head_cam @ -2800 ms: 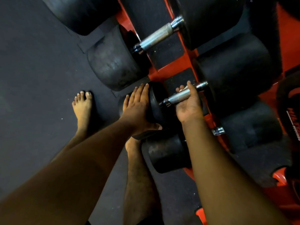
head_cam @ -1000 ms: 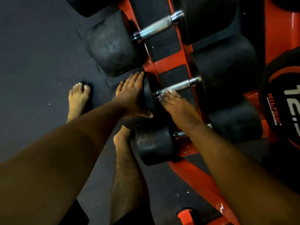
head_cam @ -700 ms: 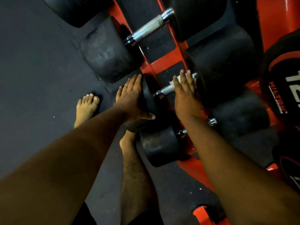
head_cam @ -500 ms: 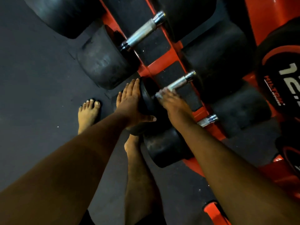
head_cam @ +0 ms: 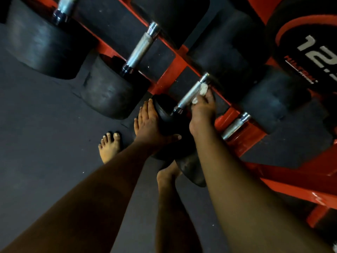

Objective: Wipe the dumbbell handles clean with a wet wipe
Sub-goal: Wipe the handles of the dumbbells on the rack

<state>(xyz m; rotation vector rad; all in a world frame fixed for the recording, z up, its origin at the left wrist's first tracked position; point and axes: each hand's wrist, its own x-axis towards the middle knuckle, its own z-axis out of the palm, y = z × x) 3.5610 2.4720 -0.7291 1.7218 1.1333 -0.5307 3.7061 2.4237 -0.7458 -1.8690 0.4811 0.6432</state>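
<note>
**Wiping a dumbbell handle on the rack**

Since half a second ago, my right hand (head_cam: 201,111) has slid up the handle (head_cam: 190,94), from its near end towards the far end, carrying the wet wipe (head_cam: 202,90) with it. My fingers are curled round the white wipe and press it against the side of the knurled steel bar. My left hand (head_cam: 148,125) lies flat with straight fingers on the near black weight head (head_cam: 165,114), thumb spread, holding nothing and steadying the dumbbell. The dumbbell sits across the orange rack (head_cam: 170,73), near its front edge, between a larger dumbbell further along and a smaller one closer to me. My bare feet stand on the dark floor (head_cam: 45,125) beside the rack.

I judge this to be mid-wipe on this handle. Next I would draw the wipe back down the bar, turning my grip to reach the underside, then move to the neighbouring handle (head_cam: 234,126).
</note>
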